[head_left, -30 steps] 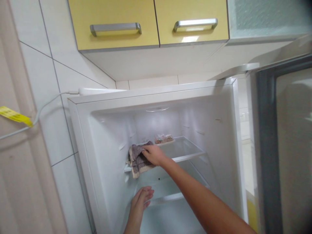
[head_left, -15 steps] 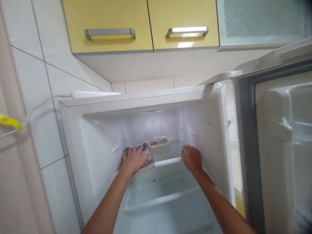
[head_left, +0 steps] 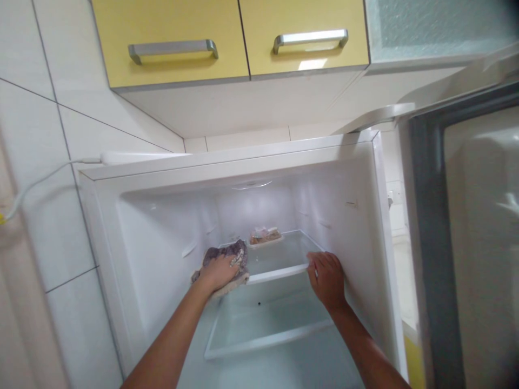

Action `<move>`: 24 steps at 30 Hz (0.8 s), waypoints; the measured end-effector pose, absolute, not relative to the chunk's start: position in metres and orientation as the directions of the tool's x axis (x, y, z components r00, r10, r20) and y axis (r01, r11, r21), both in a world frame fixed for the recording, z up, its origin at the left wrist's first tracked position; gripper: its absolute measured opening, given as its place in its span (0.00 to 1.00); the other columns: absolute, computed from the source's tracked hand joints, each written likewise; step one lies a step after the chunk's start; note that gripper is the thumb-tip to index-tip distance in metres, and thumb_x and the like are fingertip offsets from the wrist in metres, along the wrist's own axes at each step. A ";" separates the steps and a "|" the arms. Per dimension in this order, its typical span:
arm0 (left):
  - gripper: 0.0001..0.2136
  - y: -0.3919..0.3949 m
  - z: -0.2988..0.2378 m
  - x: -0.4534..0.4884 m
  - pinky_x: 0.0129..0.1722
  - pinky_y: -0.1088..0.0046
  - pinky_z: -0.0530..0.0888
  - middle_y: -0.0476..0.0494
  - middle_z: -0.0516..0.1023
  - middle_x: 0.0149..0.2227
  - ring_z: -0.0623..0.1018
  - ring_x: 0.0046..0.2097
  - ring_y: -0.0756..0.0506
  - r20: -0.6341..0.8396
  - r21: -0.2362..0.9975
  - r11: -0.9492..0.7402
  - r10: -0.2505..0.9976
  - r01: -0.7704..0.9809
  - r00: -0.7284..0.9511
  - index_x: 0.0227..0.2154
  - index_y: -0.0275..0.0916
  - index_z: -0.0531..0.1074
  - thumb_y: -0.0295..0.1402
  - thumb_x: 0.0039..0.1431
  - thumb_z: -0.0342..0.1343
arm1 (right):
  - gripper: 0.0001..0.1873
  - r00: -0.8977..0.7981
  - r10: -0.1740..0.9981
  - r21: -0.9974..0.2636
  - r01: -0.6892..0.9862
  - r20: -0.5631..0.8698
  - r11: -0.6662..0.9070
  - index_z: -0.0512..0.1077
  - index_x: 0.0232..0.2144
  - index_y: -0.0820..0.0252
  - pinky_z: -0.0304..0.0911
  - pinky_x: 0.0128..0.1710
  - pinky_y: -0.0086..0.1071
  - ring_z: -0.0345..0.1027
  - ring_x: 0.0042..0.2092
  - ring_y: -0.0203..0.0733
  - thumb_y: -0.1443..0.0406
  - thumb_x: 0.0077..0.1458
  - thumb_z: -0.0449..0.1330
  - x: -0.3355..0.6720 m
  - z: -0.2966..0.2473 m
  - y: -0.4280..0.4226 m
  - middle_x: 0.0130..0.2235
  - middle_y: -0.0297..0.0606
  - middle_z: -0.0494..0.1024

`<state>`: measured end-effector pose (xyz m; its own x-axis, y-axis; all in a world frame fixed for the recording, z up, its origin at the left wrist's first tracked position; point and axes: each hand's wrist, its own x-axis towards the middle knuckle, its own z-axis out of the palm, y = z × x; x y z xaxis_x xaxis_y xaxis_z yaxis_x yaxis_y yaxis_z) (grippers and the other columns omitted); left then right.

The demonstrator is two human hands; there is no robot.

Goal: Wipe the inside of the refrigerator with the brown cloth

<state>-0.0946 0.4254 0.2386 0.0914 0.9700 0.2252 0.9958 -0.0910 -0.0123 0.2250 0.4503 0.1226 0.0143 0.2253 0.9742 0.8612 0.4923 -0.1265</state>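
Both my arms reach into an open white fridge (head_left: 101,227). My left hand (head_left: 219,271) presses down on a grey-purple patterned cloth (head_left: 227,252) with its fingers curled over it, at the left front of the upper glass shelf (head_left: 279,269). Over at that shelf's right front corner, beside the fridge's right wall, my right hand (head_left: 329,278) has its fingers wrapped over the front edge. A small tray of food (head_left: 265,236) sits at the back of the same shelf.
A lower glass shelf (head_left: 267,339) lies beneath my hands. The fridge door (head_left: 478,243) stands open on the right. Yellow cabinets (head_left: 170,32) with metal handles hang above. A white cable (head_left: 40,181) runs along the tiled wall on the left.
A second ago my right hand held the cloth and my left was at the lower shelf. The left hand took over the cloth; the right moved to the shelf's right front corner.
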 end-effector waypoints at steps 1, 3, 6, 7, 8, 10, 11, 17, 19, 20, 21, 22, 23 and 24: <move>0.26 0.434 0.240 -0.097 0.61 0.55 0.67 0.37 0.74 0.61 0.73 0.61 0.36 0.211 -0.013 -0.098 0.972 0.995 0.099 0.59 0.43 0.68 0.43 0.62 0.40 | 0.12 0.015 0.222 -0.127 0.859 0.975 0.497 0.75 0.42 0.63 0.59 0.57 0.43 0.70 0.45 0.44 0.70 0.64 0.51 0.225 0.123 0.450 0.40 0.41 0.81; 0.25 0.453 0.245 -0.101 0.61 0.60 0.67 0.38 0.73 0.61 0.73 0.61 0.39 0.179 -0.011 -0.119 0.977 0.993 0.119 0.58 0.41 0.69 0.41 0.62 0.40 | 0.11 0.015 0.215 -0.125 0.853 0.977 0.507 0.74 0.42 0.63 0.60 0.57 0.43 0.70 0.45 0.44 0.70 0.63 0.52 0.225 0.122 0.452 0.40 0.40 0.81; 0.25 0.482 0.251 -0.107 0.63 0.65 0.65 0.39 0.71 0.63 0.72 0.62 0.42 0.139 -0.010 -0.171 0.975 0.985 0.171 0.58 0.39 0.69 0.39 0.63 0.40 | 0.11 0.007 0.187 -0.105 0.848 0.982 0.519 0.74 0.42 0.63 0.60 0.56 0.43 0.69 0.45 0.44 0.70 0.63 0.52 0.226 0.120 0.456 0.40 0.40 0.81; 0.24 0.492 0.252 -0.108 0.64 0.66 0.65 0.39 0.71 0.64 0.72 0.63 0.43 0.130 -0.011 -0.180 0.975 0.984 0.180 0.58 0.38 0.69 0.38 0.64 0.40 | 0.11 0.004 0.173 -0.096 0.846 0.985 0.524 0.74 0.42 0.63 0.60 0.56 0.43 0.69 0.45 0.44 0.70 0.63 0.52 0.226 0.118 0.458 0.40 0.40 0.81; 0.24 0.502 0.253 -0.110 0.64 0.65 0.64 0.38 0.71 0.63 0.72 0.63 0.43 0.123 -0.013 -0.183 0.975 0.983 0.183 0.58 0.38 0.69 0.38 0.64 0.40 | 0.11 0.005 0.157 -0.088 0.844 0.988 0.529 0.74 0.42 0.62 0.60 0.56 0.43 0.69 0.45 0.44 0.70 0.63 0.52 0.226 0.117 0.460 0.40 0.40 0.81; 0.22 0.522 0.254 -0.111 0.64 0.60 0.65 0.36 0.73 0.62 0.73 0.61 0.43 0.110 -0.019 -0.170 0.979 0.985 0.171 0.55 0.37 0.71 0.40 0.66 0.41 | 0.11 0.011 0.125 -0.077 0.839 0.992 0.539 0.74 0.42 0.62 0.59 0.56 0.44 0.68 0.46 0.44 0.71 0.63 0.51 0.226 0.114 0.464 0.40 0.40 0.81; 0.21 0.531 0.254 -0.112 0.64 0.57 0.65 0.35 0.74 0.60 0.74 0.60 0.43 0.101 -0.023 -0.160 0.982 0.987 0.162 0.54 0.37 0.71 0.41 0.66 0.42 | 0.12 0.017 0.111 -0.075 0.837 0.994 0.541 0.73 0.42 0.61 0.59 0.56 0.44 0.68 0.46 0.44 0.71 0.62 0.51 0.225 0.112 0.465 0.40 0.40 0.80; 0.22 0.559 0.255 -0.113 0.61 0.51 0.68 0.36 0.77 0.56 0.76 0.57 0.42 0.072 -0.037 -0.135 0.988 0.990 0.138 0.51 0.36 0.72 0.48 0.65 0.48 | 0.13 0.021 0.096 -0.070 0.838 0.995 0.542 0.73 0.43 0.59 0.57 0.58 0.44 0.68 0.46 0.43 0.71 0.62 0.50 0.224 0.109 0.470 0.40 0.38 0.80; 0.22 0.556 0.255 -0.113 0.61 0.52 0.68 0.36 0.76 0.57 0.76 0.57 0.42 0.075 -0.035 -0.136 0.988 0.990 0.138 0.52 0.36 0.71 0.46 0.65 0.47 | 0.13 0.025 0.106 -0.078 0.839 0.994 0.538 0.73 0.42 0.59 0.57 0.58 0.44 0.68 0.46 0.43 0.70 0.62 0.49 0.224 0.109 0.470 0.39 0.38 0.80; 0.21 0.552 0.254 -0.112 0.61 0.54 0.68 0.35 0.76 0.57 0.76 0.57 0.42 0.078 -0.033 -0.136 0.987 0.990 0.138 0.52 0.35 0.71 0.45 0.66 0.46 | 0.14 0.025 0.112 -0.082 0.842 0.993 0.533 0.73 0.42 0.58 0.57 0.58 0.44 0.68 0.46 0.44 0.70 0.62 0.49 0.225 0.109 0.469 0.40 0.38 0.80; 0.21 0.547 0.254 -0.111 0.61 0.56 0.68 0.34 0.76 0.58 0.76 0.57 0.43 0.083 -0.030 -0.136 0.987 0.990 0.138 0.52 0.35 0.71 0.43 0.66 0.45 | 0.14 0.023 0.119 -0.083 0.846 0.993 0.527 0.73 0.43 0.58 0.57 0.58 0.44 0.69 0.46 0.44 0.69 0.63 0.49 0.225 0.110 0.469 0.40 0.38 0.80; 0.21 0.541 0.253 -0.110 0.61 0.58 0.68 0.33 0.76 0.58 0.76 0.57 0.43 0.089 -0.027 -0.137 0.986 0.990 0.139 0.52 0.35 0.71 0.41 0.66 0.43 | 0.14 0.017 0.127 -0.082 0.850 0.992 0.521 0.73 0.44 0.58 0.57 0.58 0.44 0.69 0.47 0.44 0.69 0.63 0.49 0.225 0.110 0.468 0.41 0.39 0.81; 0.21 0.533 0.253 -0.109 0.60 0.60 0.68 0.33 0.76 0.58 0.76 0.57 0.43 0.098 -0.024 -0.142 0.985 0.990 0.143 0.52 0.35 0.72 0.39 0.65 0.42 | 0.15 0.010 0.138 -0.080 0.853 0.990 0.516 0.73 0.45 0.58 0.57 0.59 0.44 0.69 0.47 0.44 0.69 0.63 0.49 0.225 0.110 0.467 0.42 0.39 0.81; 0.21 0.525 0.254 -0.108 0.60 0.62 0.68 0.33 0.76 0.58 0.76 0.57 0.43 0.111 -0.020 -0.149 0.982 0.989 0.151 0.52 0.35 0.72 0.37 0.64 0.42 | 0.15 0.003 0.150 -0.081 0.855 0.989 0.512 0.73 0.46 0.57 0.57 0.59 0.44 0.69 0.47 0.44 0.69 0.63 0.49 0.225 0.111 0.466 0.42 0.39 0.81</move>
<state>-0.1077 0.5247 0.2536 0.1505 0.9823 0.1114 0.9886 -0.1492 -0.0198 0.2250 0.4664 0.1108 0.0034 0.1502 0.9887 0.8549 0.5124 -0.0808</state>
